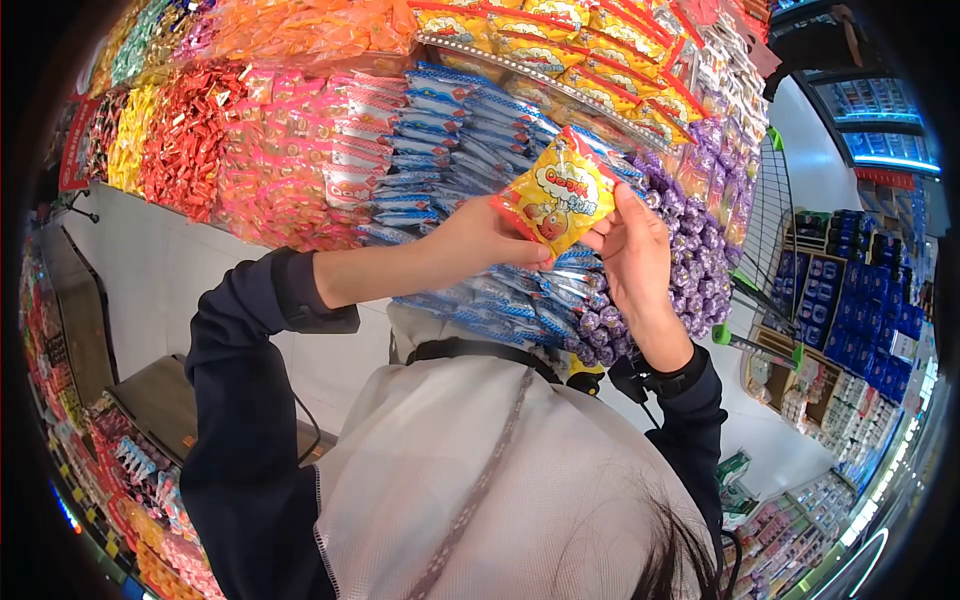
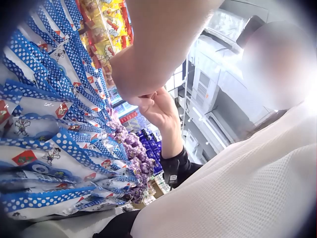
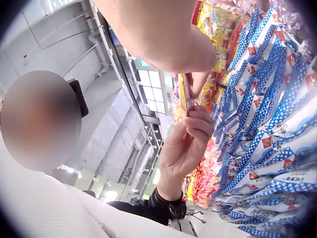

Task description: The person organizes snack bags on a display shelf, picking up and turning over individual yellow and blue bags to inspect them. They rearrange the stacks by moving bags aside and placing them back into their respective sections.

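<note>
Both hands hold a small yellow packet point(image 1: 565, 195) with red ends and a cartoon face printed on it, its front turned up toward the head camera. My left hand point(image 1: 480, 238) pinches its lower left edge, thumb on the front. On the opposite side my right hand point(image 1: 640, 250) grips the right edge between thumb and fingers. The right wrist view shows the packet point(image 3: 185, 94) nearly edge-on between the two hands. In the left wrist view my own hand hides it. Right below the packet lie blue and white dotted packets point(image 1: 470, 165) in a dense pile.
Purple wrapped candies point(image 1: 690, 250) are heaped beside the right hand. More yellow packets point(image 1: 540, 50) fill a section behind a low divider point(image 1: 560, 90). Pink packets point(image 1: 285, 165) and red candies point(image 1: 190, 130) lie to the left. A wire rack point(image 1: 775, 210) stands at the right.
</note>
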A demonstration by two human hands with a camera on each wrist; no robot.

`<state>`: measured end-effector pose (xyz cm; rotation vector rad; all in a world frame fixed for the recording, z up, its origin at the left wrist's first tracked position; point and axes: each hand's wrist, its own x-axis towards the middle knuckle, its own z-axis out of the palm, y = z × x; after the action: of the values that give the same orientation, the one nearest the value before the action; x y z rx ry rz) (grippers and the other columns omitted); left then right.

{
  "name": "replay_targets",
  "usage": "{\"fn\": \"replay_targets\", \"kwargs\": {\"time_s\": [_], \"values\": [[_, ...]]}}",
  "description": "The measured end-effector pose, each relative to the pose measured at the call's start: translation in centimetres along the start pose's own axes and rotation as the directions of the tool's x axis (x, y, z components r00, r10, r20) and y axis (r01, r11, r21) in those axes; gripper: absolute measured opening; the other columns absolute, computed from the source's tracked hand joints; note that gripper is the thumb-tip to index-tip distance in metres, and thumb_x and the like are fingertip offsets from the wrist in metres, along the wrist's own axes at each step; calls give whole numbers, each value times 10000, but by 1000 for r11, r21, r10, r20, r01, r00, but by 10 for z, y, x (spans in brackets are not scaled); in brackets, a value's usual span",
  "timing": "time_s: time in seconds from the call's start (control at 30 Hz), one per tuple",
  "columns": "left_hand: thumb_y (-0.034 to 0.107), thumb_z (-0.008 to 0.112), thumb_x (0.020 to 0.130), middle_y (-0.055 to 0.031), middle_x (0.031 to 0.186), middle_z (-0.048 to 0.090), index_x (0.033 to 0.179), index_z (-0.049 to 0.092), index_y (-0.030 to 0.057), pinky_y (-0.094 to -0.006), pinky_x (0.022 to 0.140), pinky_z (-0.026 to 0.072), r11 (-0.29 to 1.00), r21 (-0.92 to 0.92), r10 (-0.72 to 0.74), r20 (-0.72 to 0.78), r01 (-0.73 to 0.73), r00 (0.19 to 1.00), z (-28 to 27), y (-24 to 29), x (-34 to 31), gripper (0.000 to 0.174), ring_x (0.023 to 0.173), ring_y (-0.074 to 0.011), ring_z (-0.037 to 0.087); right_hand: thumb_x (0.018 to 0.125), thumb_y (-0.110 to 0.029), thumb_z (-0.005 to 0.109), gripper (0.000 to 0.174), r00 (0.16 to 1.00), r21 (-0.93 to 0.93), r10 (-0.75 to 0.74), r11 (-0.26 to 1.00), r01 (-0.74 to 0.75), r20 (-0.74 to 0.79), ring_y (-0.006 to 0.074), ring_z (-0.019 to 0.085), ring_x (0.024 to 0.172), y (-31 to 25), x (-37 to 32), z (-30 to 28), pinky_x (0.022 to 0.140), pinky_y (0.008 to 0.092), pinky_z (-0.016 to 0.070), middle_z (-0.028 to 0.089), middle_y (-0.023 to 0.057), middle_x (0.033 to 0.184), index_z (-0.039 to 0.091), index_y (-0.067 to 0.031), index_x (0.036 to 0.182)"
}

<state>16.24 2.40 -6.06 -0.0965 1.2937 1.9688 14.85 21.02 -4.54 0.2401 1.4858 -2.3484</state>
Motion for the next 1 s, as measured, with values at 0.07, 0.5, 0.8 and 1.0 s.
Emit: {"fn": "replay_targets", "kwargs": {"time_s": [0.07,0.5,0.8,1.0], "values": [[35,661,749,-80,989,601,1094,506,-11,-272,783,488,999,30,15,0,-15,1000,2,3,-2,382,879,-143,594,934,-245,397,345,999,6,36,999,-36,1,222,623,864,-4,0,-1,737,322,520,607,167,996,508,47,1079],[47,637,778,-85,966,614,1094,478,-9,-275,787,487,774,605,127,139,-186,982,14,21,1,359,885,-126,599,798,-32,617,293,951,-407,92,913,39,296,71,558,862,-40,-6,-26,764,223,458,619,38,957,556,27,1078],[2,641,739,-71,944,586,964,554,27,-293,781,464,242,809,555,337,-536,760,10,98,32,243,892,-188,576,798,-128,629,291,719,-627,-694,541,561,45,78,565,774,-159,56,-61,692,217,457,621,36,899,570,21,1041],[44,644,737,-91,978,577,1028,547,51,-326,790,452,-274,886,694,451,-374,561,-5,157,77,306,925,-263,553,793,-138,622,296,835,-801,-380,299,518,398,68,524,694,-167,119,-77,630,216,434,602,49,805,563,14,1041]]}}
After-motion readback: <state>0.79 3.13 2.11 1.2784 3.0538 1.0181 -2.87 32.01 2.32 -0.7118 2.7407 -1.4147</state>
